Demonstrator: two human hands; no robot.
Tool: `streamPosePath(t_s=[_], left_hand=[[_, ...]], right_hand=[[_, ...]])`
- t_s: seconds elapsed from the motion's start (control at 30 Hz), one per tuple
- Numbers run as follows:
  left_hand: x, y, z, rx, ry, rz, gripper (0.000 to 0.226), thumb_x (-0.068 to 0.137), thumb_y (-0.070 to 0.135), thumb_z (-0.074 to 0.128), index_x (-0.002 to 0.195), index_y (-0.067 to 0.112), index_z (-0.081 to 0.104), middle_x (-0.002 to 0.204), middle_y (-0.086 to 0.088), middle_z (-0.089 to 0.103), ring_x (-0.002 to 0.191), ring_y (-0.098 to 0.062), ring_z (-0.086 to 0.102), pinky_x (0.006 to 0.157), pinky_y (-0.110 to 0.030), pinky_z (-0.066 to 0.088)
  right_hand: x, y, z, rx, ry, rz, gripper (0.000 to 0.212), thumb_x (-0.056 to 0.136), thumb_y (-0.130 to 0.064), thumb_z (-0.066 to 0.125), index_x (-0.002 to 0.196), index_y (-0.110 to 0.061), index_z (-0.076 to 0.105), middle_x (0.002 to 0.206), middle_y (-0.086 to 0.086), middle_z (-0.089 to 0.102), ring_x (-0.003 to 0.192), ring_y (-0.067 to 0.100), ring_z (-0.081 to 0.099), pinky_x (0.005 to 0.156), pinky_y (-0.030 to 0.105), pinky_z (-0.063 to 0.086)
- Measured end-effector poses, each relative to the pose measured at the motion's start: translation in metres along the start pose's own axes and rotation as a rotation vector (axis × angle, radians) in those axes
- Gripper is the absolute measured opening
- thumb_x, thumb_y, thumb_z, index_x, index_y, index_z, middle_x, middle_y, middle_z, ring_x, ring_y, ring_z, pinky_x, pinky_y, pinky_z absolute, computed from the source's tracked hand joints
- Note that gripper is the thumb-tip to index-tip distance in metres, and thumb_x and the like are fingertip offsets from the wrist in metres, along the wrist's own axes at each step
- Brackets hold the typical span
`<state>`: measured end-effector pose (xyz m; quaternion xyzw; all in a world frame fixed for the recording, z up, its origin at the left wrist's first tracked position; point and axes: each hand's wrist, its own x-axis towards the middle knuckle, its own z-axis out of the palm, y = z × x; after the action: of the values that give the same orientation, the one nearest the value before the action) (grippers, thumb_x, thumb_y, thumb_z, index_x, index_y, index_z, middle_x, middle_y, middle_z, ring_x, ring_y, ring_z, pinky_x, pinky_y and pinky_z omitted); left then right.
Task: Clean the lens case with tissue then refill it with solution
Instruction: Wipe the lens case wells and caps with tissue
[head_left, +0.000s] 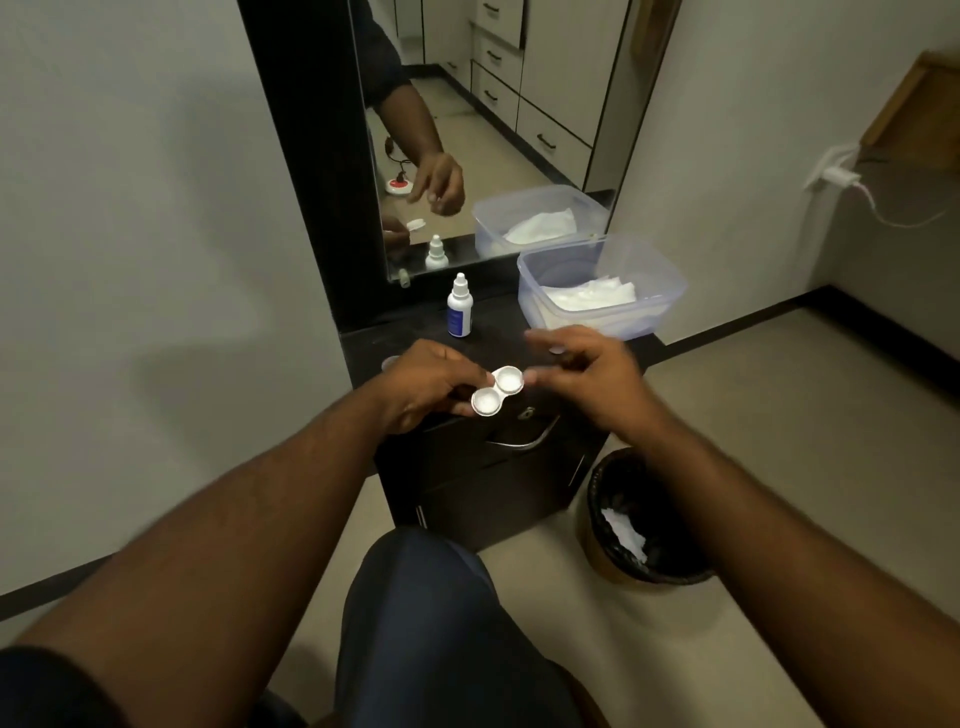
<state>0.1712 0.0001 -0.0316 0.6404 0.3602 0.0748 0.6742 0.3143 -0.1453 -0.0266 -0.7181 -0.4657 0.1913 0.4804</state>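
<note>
White lens case (496, 390), both wells uncapped, pinched by left hand (423, 387) fingers above the bench (363, 345); right hand (589, 376) fingers loosely spread beside it; tissues (592, 296) fill the plastic tub (670, 291); solution bottle (460, 306) stands behind

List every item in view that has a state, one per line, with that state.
lens case: both wells uncapped, held up by the left hand
right hand: blurred beside the case, grip unclear
solution bottle: upright, capped
tissue tub: lidless, tissues inside
bin: lined, crumpled tissue inside
</note>
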Motion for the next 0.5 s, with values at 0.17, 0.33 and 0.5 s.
streamPosePath(t_s=[0.17, 0.33, 0.5], left_hand=[[0.004, 0.002, 0.006, 0.049, 0.05, -0.04, 0.018, 0.078, 0.004, 0.074, 0.093, -0.005, 0.071, 0.088, -0.018, 0.072, 0.068, -0.016, 0.071, 0.055, -0.022, 0.058], [0.008, 0.004, 0.011, 0.055, 0.089, -0.047, 0.019, 0.079, 0.003, 0.073, 0.094, -0.007, 0.069, 0.089, -0.021, 0.07, 0.067, -0.018, 0.068, 0.048, -0.018, 0.053], [0.012, 0.0, 0.009, 0.06, 0.095, -0.059, 0.016, 0.079, 0.004, 0.073, 0.089, -0.007, 0.069, 0.088, -0.024, 0.07, 0.066, -0.02, 0.068, 0.048, -0.02, 0.055]], right_hand=[[0.049, -0.025, -0.06, -0.119, 0.137, 0.0, 0.023, 0.082, -0.01, 0.07, 0.105, -0.008, 0.07, 0.096, 0.003, 0.07, 0.082, 0.006, 0.065, 0.071, 0.016, 0.053], [0.106, -0.023, -0.077, -0.399, -0.096, 0.053, 0.016, 0.083, -0.007, 0.068, 0.099, -0.006, 0.071, 0.094, 0.007, 0.07, 0.08, 0.011, 0.064, 0.067, 0.017, 0.049], [0.142, 0.01, -0.059, -0.76, -0.301, 0.201, 0.023, 0.08, -0.003, 0.07, 0.102, -0.008, 0.069, 0.105, 0.012, 0.067, 0.089, 0.021, 0.061, 0.079, 0.028, 0.048]])
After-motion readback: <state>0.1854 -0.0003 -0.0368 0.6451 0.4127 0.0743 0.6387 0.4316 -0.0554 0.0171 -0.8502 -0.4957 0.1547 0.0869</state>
